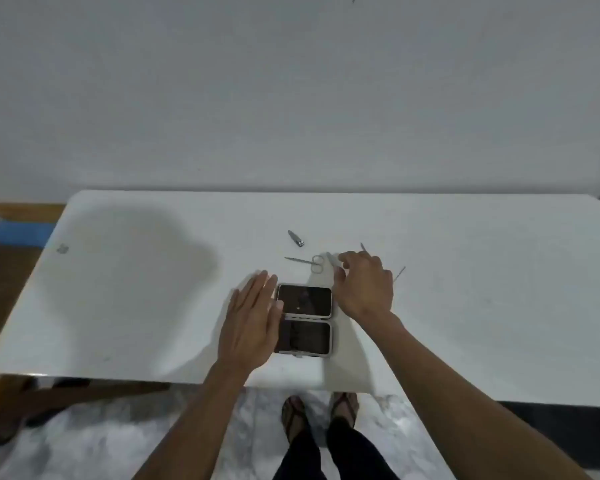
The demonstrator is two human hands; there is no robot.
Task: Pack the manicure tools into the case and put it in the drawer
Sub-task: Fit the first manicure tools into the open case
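The manicure case point(305, 319) lies open on the white table point(118, 289), two dark halves with pale rims. My left hand point(253, 322) lies flat with straight fingers along the case's left edge. Just beyond the case, my right hand point(364, 285) pinches a thin metal tool point(332, 259) between thumb and fingers. Small scissors point(309, 262) lie left of that hand. A nail clipper point(296, 238) sits farther back. Two more slim tools point(363, 247) point(399, 274) stick out from behind my right hand.
The table's back edge meets a plain white wall point(291, 98). A small grey mark point(62, 249) shows on the table's left. My sandalled feet point(319, 414) stand on pale marble floor below the front edge. No drawer is in view.
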